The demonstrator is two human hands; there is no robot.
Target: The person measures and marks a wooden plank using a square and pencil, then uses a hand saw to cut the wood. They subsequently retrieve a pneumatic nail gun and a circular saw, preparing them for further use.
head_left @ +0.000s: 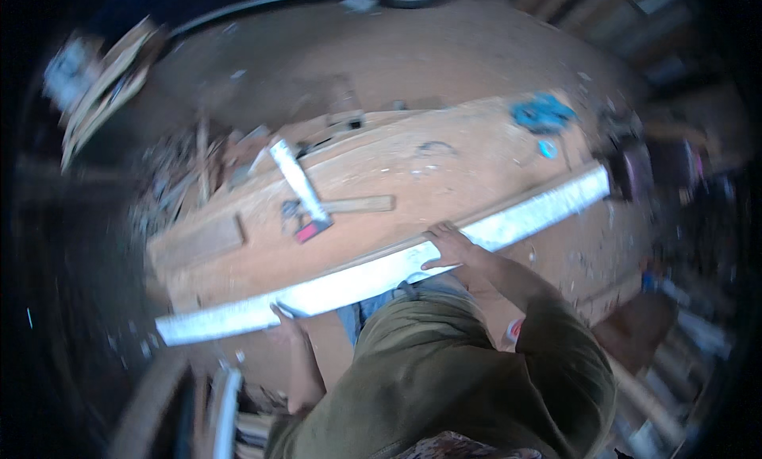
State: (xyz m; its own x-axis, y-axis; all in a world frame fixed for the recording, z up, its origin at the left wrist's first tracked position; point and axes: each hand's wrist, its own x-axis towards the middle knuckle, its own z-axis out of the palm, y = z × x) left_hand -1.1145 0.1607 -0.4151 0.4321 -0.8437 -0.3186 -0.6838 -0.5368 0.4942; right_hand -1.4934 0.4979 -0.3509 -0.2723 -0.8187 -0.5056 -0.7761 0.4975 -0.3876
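A long board (349, 291) with a whitish face lies slantwise in front of my body, along the near side of the wooden worktable (381, 173). My right hand (449, 246) is closed over it right of its middle, fingers across the far edge and thumb on the white face. Further left, my left hand (287, 327) grips the board's near edge; part of its fingers is hidden by the board. Beyond the board lies a flat tool with a pale blade and a red and dark end (300, 187), beside a short wooden strip (361, 204).
A brownish wood block (202, 243) sits at the table's left end. Toward the far right are a blue tool (544, 113), blurred, and a small blue ring (546, 148). Scrap wood (171, 173) piles up left of the table, and lumber (651, 403) lies at the lower right.
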